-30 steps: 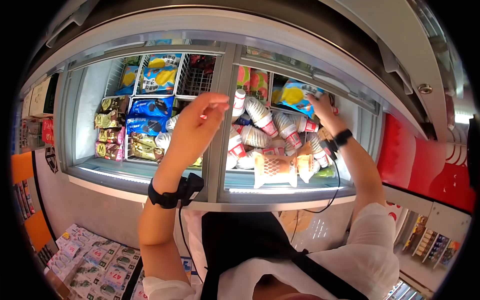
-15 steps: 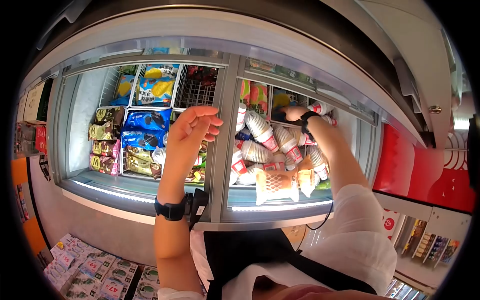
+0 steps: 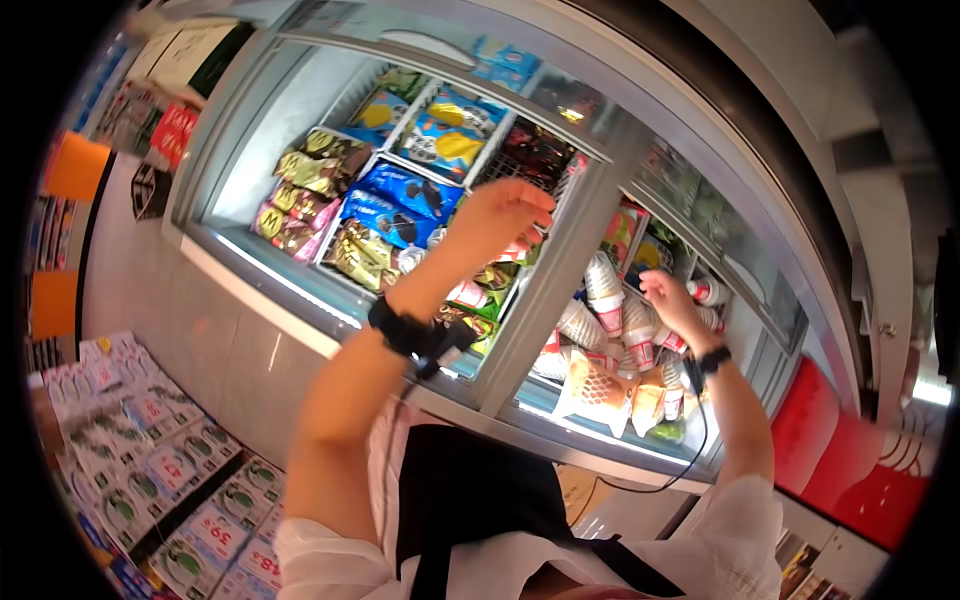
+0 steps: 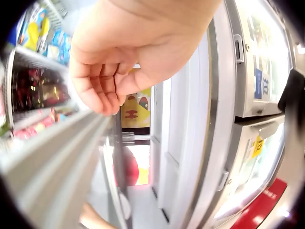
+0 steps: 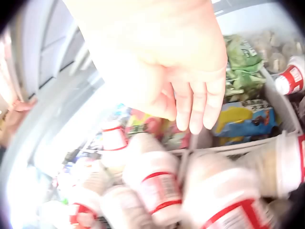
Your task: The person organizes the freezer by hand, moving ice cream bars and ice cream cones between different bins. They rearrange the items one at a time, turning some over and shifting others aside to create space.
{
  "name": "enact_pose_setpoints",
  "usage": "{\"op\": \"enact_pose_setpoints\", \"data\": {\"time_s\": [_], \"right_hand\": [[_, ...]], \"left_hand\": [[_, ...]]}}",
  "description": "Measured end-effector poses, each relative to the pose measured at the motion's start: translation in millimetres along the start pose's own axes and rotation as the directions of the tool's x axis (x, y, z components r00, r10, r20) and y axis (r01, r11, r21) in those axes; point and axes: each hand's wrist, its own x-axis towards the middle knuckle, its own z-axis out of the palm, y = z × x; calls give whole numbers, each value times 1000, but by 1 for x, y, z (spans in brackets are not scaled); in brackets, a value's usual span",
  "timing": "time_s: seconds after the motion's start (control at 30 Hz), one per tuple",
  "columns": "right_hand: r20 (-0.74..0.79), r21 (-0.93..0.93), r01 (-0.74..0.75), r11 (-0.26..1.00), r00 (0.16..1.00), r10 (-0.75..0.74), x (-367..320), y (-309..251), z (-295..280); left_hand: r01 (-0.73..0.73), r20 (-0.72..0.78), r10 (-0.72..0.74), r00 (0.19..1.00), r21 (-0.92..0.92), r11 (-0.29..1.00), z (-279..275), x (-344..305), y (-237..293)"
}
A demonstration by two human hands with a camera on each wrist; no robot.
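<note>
My left hand [image 3: 497, 222] hovers over the left half of the chest freezer, close to the middle divider [image 3: 560, 270]. Its fingers are loosely bent and hold nothing, as the left wrist view also shows. Over the right half, my right hand [image 3: 668, 302] is empty, fingers relaxed. Below it lie several wrapped ice cream cones [image 5: 155, 186] with red-and-white labels. Just beyond its fingertips in the right wrist view, a blue-and-yellow ice cream bag [image 5: 245, 119] lies in a basket compartment, beside green packets [image 5: 243, 67].
Blue ice cream packs [image 3: 400, 205] and gold Magnum-type packs [image 3: 360, 255] fill baskets on the left. Orange-beige packages [image 3: 595, 390] lie at the front right. A sliding glass lid [image 3: 700, 205] covers the back. Stacked boxes [image 3: 150, 455] stand at the lower left.
My right hand held the blue-and-yellow bag, reached down into the back basket, and is now empty and drawn back. The head view has tilted; my left hand stays loosely bent.
</note>
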Motion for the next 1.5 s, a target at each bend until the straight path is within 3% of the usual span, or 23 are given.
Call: {"op": "enact_pose_setpoints", "data": {"time_s": [0.07,0.13,0.17,0.2,0.23,0.3,0.37,0.4,0.43,0.57,0.67,0.8,0.9,0.93,1.03,1.07,1.17,1.23,1.3,1.37,1.43,1.47,1.5], "right_hand": [[-97,65,4,998,995,2,-27,-80,4],[-209,67,107,992,974,-91,-49,-145,11],[-233,112,152,982,965,-123,-57,-175,16],[-260,109,254,961,941,-219,-61,-202,24],[-257,75,262,962,937,-235,-66,-231,29],[-235,184,283,941,943,-238,-66,-273,47],[-193,92,320,943,935,-298,-55,-302,65],[-216,113,325,939,930,-296,-49,-311,77],[-207,102,307,946,937,-282,-41,-318,87],[-235,176,221,959,956,-177,-13,-303,132],[-261,-76,220,973,937,-232,0,-311,144],[-267,-111,131,985,951,-157,1,-314,148],[-260,-165,96,982,956,-138,3,-314,150],[-256,-187,91,978,957,-137,5,-316,150],[-235,-263,73,962,962,-137,7,-325,147],[-235,-279,74,957,962,-142,8,-325,148],[-245,-298,54,953,961,-131,5,-324,149],[-279,-257,17,966,956,-91,9,-332,150],[-299,-315,50,948,942,-149,9,-334,150],[-325,-279,55,959,934,-148,8,-330,152],[-336,-294,58,954,928,-160,9,-328,151],[-335,-300,52,952,929,-156,8,-329,151],[-331,-307,46,951,931,-152,8,-330,150]], "left_hand": [[62,-81,-47,996,188,980,-41,17,12],[187,-168,-153,974,210,960,-99,45,12],[291,-273,-200,941,351,890,-125,62,11],[360,-312,-252,916,360,861,-155,74,10],[388,-389,-247,888,342,856,-180,82,9],[470,-482,-218,849,499,728,-231,106,1],[419,-500,44,865,767,486,-264,111,-6],[421,-469,14,883,805,419,-270,107,1],[390,-429,41,903,855,342,-285,112,-4],[515,-523,-24,852,829,218,-323,137,-26],[404,-427,81,901,891,208,-343,150,-42],[537,-530,-88,843,827,164,-366,187,-74],[658,-658,-9,753,753,14,-365,206,-85],[635,-634,-112,765,772,-33,-369,213,-86],[415,-453,-92,886,867,-275,-373,221,-90],[415,-450,-73,890,865,-281,-373,222,-89],[299,-255,228,940,935,-190,-381,213,-99],[389,-384,70,921,918,-83,-384,217,-109],[484,-483,-62,873,875,3,-394,239,-111],[444,-443,37,896,894,-62,-397,248,-127],[375,-348,153,925,900,-221,-405,258,-155],[328,-274,289,917,931,-160,-427,283,-202],[278,-222,355,908,954,-115,-432,288,-212]]}}
